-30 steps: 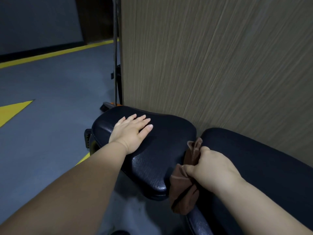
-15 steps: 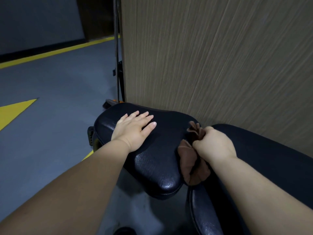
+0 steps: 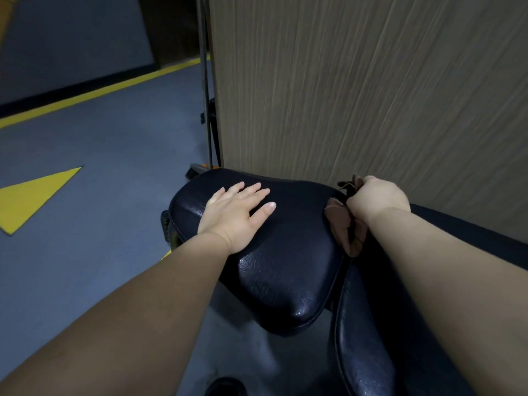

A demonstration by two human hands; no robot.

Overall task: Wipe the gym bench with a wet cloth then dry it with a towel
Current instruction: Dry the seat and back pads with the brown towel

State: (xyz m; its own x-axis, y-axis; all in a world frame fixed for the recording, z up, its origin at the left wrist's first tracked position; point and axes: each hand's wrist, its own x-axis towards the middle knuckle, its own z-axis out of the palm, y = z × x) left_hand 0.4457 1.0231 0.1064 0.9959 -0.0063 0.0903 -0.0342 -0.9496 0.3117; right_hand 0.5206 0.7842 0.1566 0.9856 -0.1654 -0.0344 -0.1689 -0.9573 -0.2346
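Starting nearest, we meet the back pad [image 3: 363, 338] of the gym bench at the near right, its dark grained cover running off to the right beneath the right forearm. Just left of it lies the seat pad [image 3: 285, 267] in the same dark cover, parted from it by a narrow gap. Together the two pads set the bench's long axis left to right across the scene, alongside the wall, with the seat end pointing left. On the seat pad's far half the left hand [image 3: 237, 215] rests flat, palm down, fingers straight and slightly spread, grasping nothing. At the far end of the gap the right hand [image 3: 377, 201] is clenched round a brown cloth [image 3: 343, 227]. The cloth is bunched, a tuft standing out beyond the fist and the rest hanging toward us into the gap, against the seat pad's right edge. Left of the bench we see blue-grey floor [image 3: 85, 267] with a yellow triangle [image 3: 31, 195], and farther off a yellow line [image 3: 100, 90]. Behind the bench rises a wood-grain panel [image 3: 357, 95], with thin metal rods [image 3: 207, 110] upright at its left edge.
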